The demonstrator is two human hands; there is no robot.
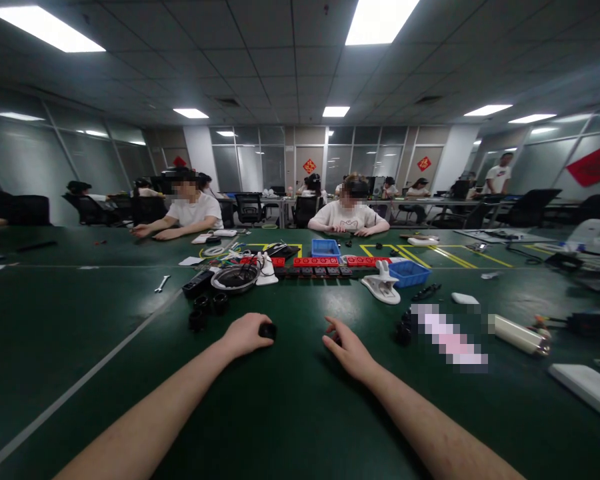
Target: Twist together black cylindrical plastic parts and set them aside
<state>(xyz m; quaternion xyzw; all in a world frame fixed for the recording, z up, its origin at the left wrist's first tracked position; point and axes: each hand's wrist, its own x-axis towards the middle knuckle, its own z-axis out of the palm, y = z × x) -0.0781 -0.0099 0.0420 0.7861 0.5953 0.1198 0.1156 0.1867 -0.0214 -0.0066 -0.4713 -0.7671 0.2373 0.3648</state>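
My left hand [246, 333] is closed around a small black round part [267, 331], low over the green table, with the thumb and fingers at its sides. To the right, my right hand [349, 347] hovers apart from it, fingers loosely spread and index finger pointing forward; a dark patch under its fingers is too unclear to name. Several similar black round parts [207, 309] lie together beyond my left hand. More black parts [404, 328] sit to the right of my right hand.
A metal bowl [235, 279], white clip stands [381, 285], blue bins [409, 273] and a row of red and black blocks [316, 262] stand ahead. A wrench [163, 284] lies left; a cream cylinder [517, 335] lies right. People [350, 215] sit across the table.
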